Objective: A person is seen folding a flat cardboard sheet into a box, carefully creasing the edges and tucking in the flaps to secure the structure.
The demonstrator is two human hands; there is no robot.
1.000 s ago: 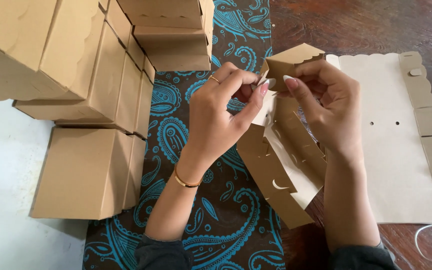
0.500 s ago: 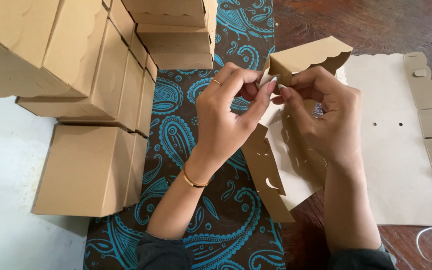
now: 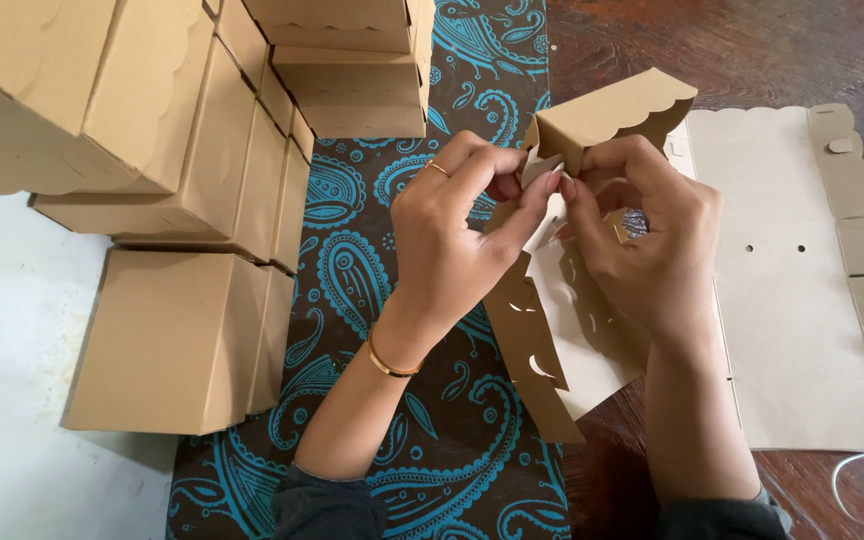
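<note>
Above the worktop's middle, left hand (image 3: pixel 452 235) and right hand (image 3: pixel 642 245) both pinching a half-folded brown scalloped cardboard box blank (image 3: pixel 607 115), apparently mid-fold, tab wanting tucking.

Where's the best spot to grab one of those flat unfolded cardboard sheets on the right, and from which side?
Probably the flat cardboard sheet is best pinched at its near edge, toward the person, coming in from the right. It lies flat on the wooden table, so only its edges offer a hold. The right hand and the half-folded box crowd its left side, and small tabs line its right edge.
</note>
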